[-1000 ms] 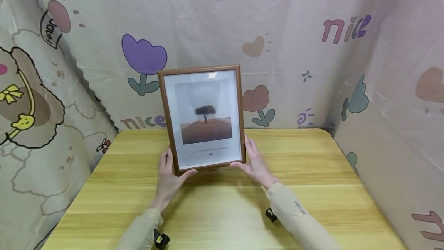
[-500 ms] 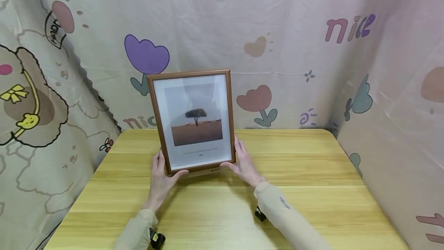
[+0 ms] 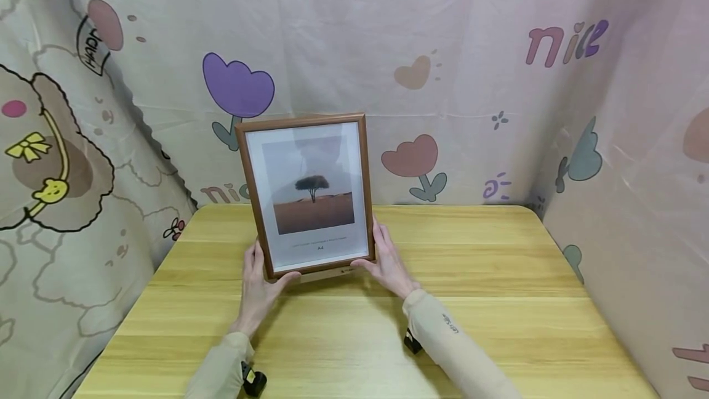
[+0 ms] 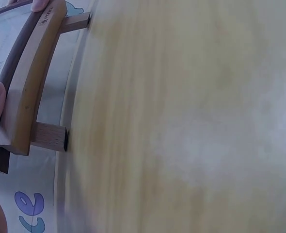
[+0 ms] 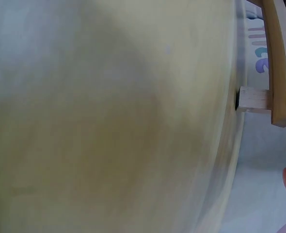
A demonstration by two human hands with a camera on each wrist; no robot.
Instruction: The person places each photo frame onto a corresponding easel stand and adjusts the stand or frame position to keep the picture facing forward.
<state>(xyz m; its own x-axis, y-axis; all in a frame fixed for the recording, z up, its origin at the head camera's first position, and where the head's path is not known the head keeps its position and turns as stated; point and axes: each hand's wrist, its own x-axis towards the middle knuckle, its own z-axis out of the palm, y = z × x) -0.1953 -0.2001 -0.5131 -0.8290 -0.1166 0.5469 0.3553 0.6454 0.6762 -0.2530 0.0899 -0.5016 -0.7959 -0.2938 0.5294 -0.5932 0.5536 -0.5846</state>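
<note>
A picture frame (image 3: 311,205) with a brown border stands nearly upright in the head view, leaning slightly to the left. Its print shows a single tree on reddish ground. Below its bottom edge shows the ledge of a wooden easel stand (image 4: 18,104); in the left wrist view the ledge has two short legs with dark tips. My left hand (image 3: 259,291) grips the lower left corner, thumb across the bottom border. At the lower right corner my right hand (image 3: 389,268) holds the frame, fingers along the side and thumb in front. The fingers behind the frame are hidden.
A light wood-grain table (image 3: 354,337) lies beneath the hands. Hanging cloth (image 3: 343,36) printed with flowers, hearts and words encloses its back and both sides. A small black wrist camera (image 3: 253,382) sits on the left sleeve, another (image 3: 412,342) on the right.
Both hands have shifted the picture frame to the left and slightly down. Over the last half second it has stayed nearly still, while the head view has turned slightly left.
</note>
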